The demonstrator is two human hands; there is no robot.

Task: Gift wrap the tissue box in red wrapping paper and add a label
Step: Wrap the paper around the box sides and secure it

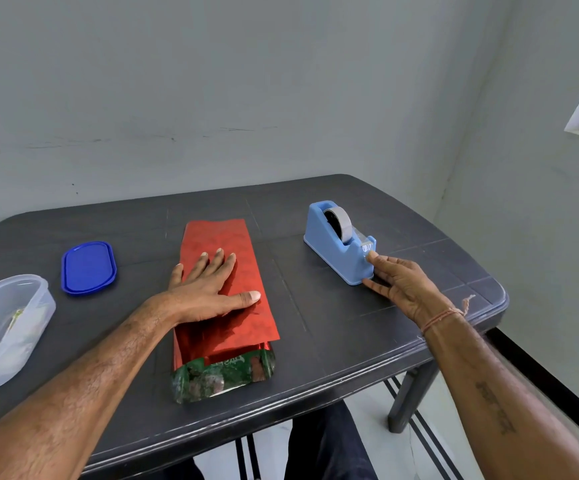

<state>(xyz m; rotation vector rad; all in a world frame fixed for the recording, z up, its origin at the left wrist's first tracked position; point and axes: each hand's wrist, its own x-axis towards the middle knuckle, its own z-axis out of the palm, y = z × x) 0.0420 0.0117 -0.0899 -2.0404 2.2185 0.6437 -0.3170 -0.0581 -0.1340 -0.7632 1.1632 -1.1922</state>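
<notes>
- Seam at risk: the red wrapping paper (pixel 225 244) is kept closed over the tissue box (pixel 224 375) only by the left hand (pixel 208 289). If that pressure is eased while tape is fetched, the glossy overlap is likely to spring open or slide.
- Dispenser at risk: if the tape is pulled with one hand, the tape dispenser (pixel 336 251) may be dragged toward the table (pixel 333 323) edge at lower right, or the strip may be torn crooked or stuck to itself.
- Near end unfinished: the box's green printed end is left uncovered at the lower centre of the frame, so the parcel could slip out of its sleeve if lifted.
- Left hand: laid flat at centre frame, fingers straight and spread, thumb out to the right, palm pressed down on the red paper.
- Right hand (pixel 398 282): stretched to the right of centre, fingers extended, one fingertip set at the cutter and the others rested against the dispenser's near end. Nothing is seen clamped, and whether the tape end is caught cannot be told.
- Tape roll (pixel 340 221): seated in the dispenser.
- Left of frame: a blue lid (pixel 88 266) lies beside a clear container (pixel 4 327). Its contents cannot be made out, and no label is seen on the parcel.
</notes>
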